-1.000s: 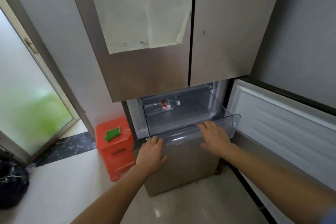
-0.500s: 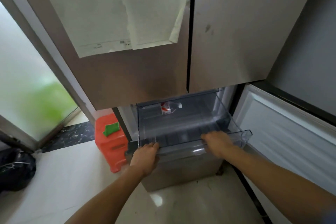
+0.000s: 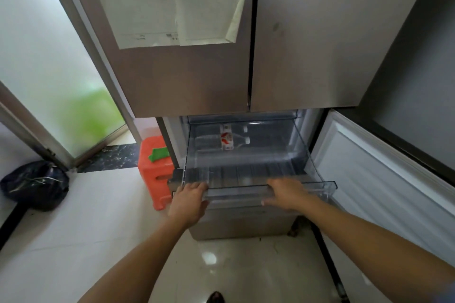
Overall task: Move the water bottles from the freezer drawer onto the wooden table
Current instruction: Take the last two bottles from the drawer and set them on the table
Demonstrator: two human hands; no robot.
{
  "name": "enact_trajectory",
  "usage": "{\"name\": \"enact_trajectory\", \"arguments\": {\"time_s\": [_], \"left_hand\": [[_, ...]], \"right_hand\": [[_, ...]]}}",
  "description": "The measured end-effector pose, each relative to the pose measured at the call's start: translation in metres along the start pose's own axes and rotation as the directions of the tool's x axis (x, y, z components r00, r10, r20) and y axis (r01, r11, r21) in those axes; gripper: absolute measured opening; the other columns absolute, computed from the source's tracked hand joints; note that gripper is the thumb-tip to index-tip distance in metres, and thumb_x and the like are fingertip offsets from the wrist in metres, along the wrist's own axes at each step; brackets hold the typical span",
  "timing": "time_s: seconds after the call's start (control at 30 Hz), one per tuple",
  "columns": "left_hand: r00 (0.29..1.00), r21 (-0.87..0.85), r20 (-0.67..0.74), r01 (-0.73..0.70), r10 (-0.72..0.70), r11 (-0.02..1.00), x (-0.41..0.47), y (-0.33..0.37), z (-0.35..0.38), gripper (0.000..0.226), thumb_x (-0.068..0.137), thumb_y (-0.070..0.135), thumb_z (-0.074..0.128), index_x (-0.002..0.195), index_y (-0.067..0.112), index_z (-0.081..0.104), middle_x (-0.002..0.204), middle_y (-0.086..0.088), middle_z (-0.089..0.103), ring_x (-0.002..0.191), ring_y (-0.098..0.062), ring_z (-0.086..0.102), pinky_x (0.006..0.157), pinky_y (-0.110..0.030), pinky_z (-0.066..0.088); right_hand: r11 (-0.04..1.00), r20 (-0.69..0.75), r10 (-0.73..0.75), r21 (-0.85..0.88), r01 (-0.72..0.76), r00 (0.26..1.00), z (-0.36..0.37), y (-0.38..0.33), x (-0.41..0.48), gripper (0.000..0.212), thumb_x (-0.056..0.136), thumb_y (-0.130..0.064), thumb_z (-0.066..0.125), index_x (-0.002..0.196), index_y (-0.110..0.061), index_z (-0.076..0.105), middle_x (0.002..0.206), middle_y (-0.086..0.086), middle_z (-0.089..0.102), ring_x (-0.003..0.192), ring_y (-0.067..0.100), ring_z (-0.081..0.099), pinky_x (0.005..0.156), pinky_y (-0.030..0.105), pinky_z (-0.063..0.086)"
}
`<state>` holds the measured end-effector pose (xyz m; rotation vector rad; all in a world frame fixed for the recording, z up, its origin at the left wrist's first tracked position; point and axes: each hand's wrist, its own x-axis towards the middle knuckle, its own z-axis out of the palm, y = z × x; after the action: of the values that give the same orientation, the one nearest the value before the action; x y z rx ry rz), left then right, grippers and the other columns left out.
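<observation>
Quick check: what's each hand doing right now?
Left hand: grips the drawer front edge.
Right hand: grips the same edge.

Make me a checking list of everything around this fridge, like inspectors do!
Surface: glossy pale tiled floor; wooden table not in view.
Job's things: clear plastic freezer drawer pulled out; clear water bottle with red-and-white label lying at its back.
Clutter: orange plastic stool bearing a green cloth; black bag on floor.
Hands: left hand and right hand grip the drawer's front lip.
Cables: nothing seen.
Surroundings: grey fridge doors with white papers; frosted glass door.
</observation>
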<state>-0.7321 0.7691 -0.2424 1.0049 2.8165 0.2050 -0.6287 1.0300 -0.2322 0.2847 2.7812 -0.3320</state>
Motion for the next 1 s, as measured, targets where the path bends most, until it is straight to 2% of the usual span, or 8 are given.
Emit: {"name": "enact_trajectory", "arguments": {"time_s": [0.17,0.3,0.37,0.5,0.57,0.7,0.9,1.0], "left_hand": [[1.0,-0.077,-0.006,0.006,-0.007,0.997,0.002,-0.004,0.002,0.049,0.09,0.061,0.042,0.121,0.026,0.054,0.125,0.002,0.058,0.118,-0.019,0.051,0.102,-0.04,0.036],[0.999,-0.233,-0.051,-0.007,-0.005,0.972,0.01,-0.015,0.0,0.056,0.086,0.069,0.028,0.094,0.026,0.063,0.093,0.003,0.067,0.09,-0.018,0.062,0.075,-0.033,0.046],[0.988,-0.247,-0.157,-0.043,0.004,0.968,0.017,-0.026,-0.002,0.053,0.086,0.062,0.029,0.084,0.022,0.063,0.081,0.002,0.065,0.079,-0.019,0.062,0.066,-0.032,0.045],[0.933,-0.16,-0.36,-0.038,-0.023,0.986,0.035,-0.058,-0.007,0.028,0.088,0.04,0.045,0.089,0.019,0.064,0.086,0.001,0.064,0.079,-0.02,0.059,0.068,-0.035,0.047],[0.919,-0.176,-0.39,-0.003,-0.067,0.984,0.043,-0.078,-0.004,0.017,0.089,0.033,0.055,0.098,0.021,0.063,0.091,0.001,0.064,0.08,-0.021,0.059,0.067,-0.034,0.049],[0.936,-0.177,-0.335,0.049,-0.107,0.983,0.053,-0.106,0.009,0.031,0.087,0.043,0.04,0.1,0.022,0.059,0.093,0.003,0.063,0.083,-0.021,0.06,0.065,-0.033,0.048],[0.948,-0.165,-0.309,0.026,-0.077,0.986,0.07,-0.103,0.01,0.022,0.088,0.038,0.048,0.093,0.019,0.059,0.088,0.0,0.064,0.076,-0.023,0.06,0.06,-0.034,0.048],[0.955,-0.15,-0.291,0.018,-0.062,0.988,0.084,-0.088,-0.002,0.011,0.088,0.028,0.057,0.09,0.017,0.06,0.086,-0.001,0.063,0.076,-0.022,0.06,0.061,-0.034,0.05]], "right_hand": [[0.917,0.126,0.021,0.393,-0.069,0.992,-0.019,0.005,0.026,0.048,0.081,-0.069,0.054,0.098,-0.026,0.065,0.099,-0.005,0.063,0.088,0.009,0.059,0.08,0.031,0.049],[0.961,0.055,0.041,0.27,-0.054,0.998,-0.017,-0.008,0.067,0.026,0.088,-0.054,0.058,0.091,-0.027,0.061,0.093,-0.005,0.063,0.086,0.012,0.06,0.08,0.034,0.051],[0.983,-0.001,0.033,0.181,-0.033,0.999,-0.01,-0.021,0.096,0.032,0.088,-0.048,0.061,0.106,-0.022,0.06,0.104,0.0,0.062,0.096,0.02,0.06,0.083,0.036,0.05],[0.999,-0.189,-0.009,0.042,0.017,0.982,0.002,-0.044,0.17,0.056,0.086,-0.03,0.064,0.136,-0.015,0.043,0.132,0.012,0.05,0.115,0.031,0.052,0.091,0.041,0.048],[0.998,-0.282,0.052,-0.003,-0.055,0.958,0.006,-0.044,0.206,0.061,0.086,-0.018,0.062,0.141,-0.013,0.036,0.139,0.015,0.044,0.122,0.032,0.047,0.095,0.044,0.047],[0.965,-0.228,0.252,-0.018,-0.262,0.941,0.015,-0.03,0.259,0.07,0.09,-0.019,0.054,0.15,-0.012,0.018,0.155,0.015,0.024,0.14,0.033,0.027,0.106,0.052,0.032],[0.94,-0.207,0.236,-0.2,-0.277,0.95,0.025,-0.004,0.263,0.039,0.091,-0.024,0.053,0.129,-0.014,0.051,0.131,0.011,0.049,0.121,0.03,0.047,0.096,0.041,0.045],[0.973,-0.039,0.22,-0.056,-0.222,0.975,0.019,-0.002,0.237,0.041,0.085,-0.033,0.066,0.12,-0.014,0.06,0.121,0.01,0.061,0.106,0.027,0.06,0.088,0.034,0.051]]}}
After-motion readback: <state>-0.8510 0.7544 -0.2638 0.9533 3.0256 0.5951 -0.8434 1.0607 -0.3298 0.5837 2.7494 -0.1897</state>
